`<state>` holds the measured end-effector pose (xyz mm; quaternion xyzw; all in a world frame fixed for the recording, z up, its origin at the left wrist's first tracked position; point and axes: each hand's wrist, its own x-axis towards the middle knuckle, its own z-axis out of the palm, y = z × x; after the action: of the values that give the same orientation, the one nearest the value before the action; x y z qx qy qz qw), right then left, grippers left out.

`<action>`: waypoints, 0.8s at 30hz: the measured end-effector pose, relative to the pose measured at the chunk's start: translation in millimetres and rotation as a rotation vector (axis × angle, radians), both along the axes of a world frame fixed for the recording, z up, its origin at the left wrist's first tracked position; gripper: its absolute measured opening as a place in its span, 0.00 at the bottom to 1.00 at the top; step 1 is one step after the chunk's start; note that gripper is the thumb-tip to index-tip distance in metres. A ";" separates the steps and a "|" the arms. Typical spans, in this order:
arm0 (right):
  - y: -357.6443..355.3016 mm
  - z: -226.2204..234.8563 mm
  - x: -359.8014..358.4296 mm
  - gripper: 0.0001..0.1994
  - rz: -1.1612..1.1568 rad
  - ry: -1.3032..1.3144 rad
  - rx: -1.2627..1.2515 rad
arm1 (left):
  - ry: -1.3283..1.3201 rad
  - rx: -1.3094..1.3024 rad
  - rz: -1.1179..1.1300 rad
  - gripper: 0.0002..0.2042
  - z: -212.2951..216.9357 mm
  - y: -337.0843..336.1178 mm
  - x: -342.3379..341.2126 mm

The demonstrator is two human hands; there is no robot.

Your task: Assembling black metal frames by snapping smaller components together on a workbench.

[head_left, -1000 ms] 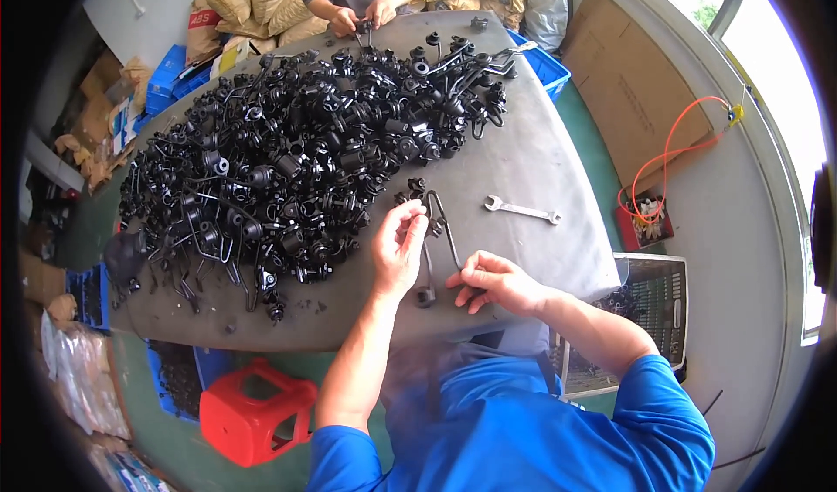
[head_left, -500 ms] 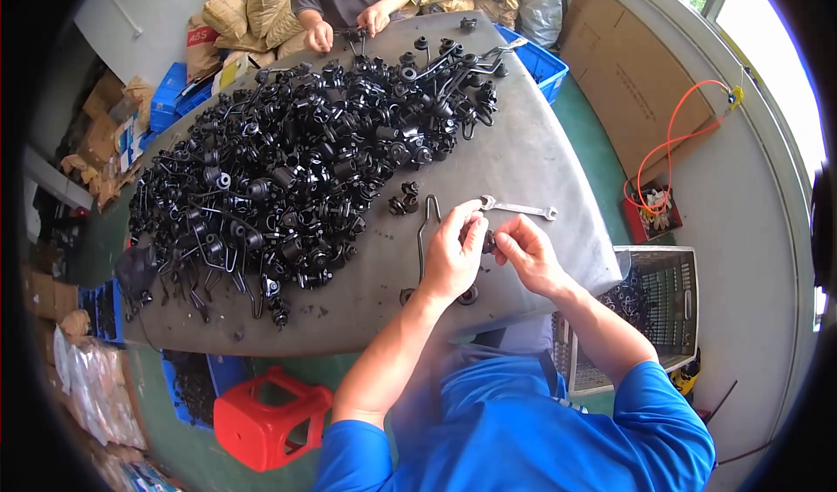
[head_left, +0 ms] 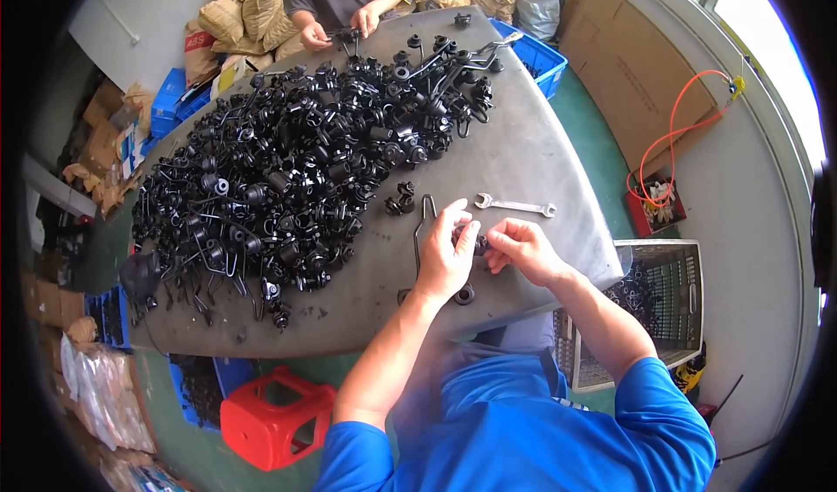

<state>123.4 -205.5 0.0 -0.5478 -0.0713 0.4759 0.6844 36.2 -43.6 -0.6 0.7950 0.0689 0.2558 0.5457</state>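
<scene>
My left hand grips a bent black metal rod that loops up over the grey table. My right hand pinches a small black part against the rod, between both hands. A black ring-shaped piece lies on the table just below my left hand. Two small black knobs sit just beyond the rod. A silver open-ended wrench lies right above my right hand.
A big heap of black parts and wire hooks covers the table's left and far side. Another person's hands work at the far edge. A grey mesh crate stands at my right, a red stool below the table, a blue bin far right.
My hands stayed together on the rod and small part and shifted slightly nearer. A second earlier they were apart and lower on the table, then lifted the rod toward the wrench.
</scene>
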 end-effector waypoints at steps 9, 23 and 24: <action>-0.2 2.2 -5.4 0.06 -0.052 -0.092 0.115 | -0.003 0.047 0.021 0.16 -1.2 -2.3 2.8; -1.5 -5.1 -2.4 0.08 -0.074 -0.018 0.176 | 0.032 0.045 0.045 0.16 -2.3 -3.4 6.1; -0.8 -2.3 -2.2 0.08 -0.116 0.036 0.204 | 0.043 0.037 0.044 0.16 -1.5 -3.6 6.6</action>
<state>121.2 -206.3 -2.3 -0.4700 -0.0752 0.4355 0.7641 42.9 -47.2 -2.1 0.8086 0.0933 0.2521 0.5234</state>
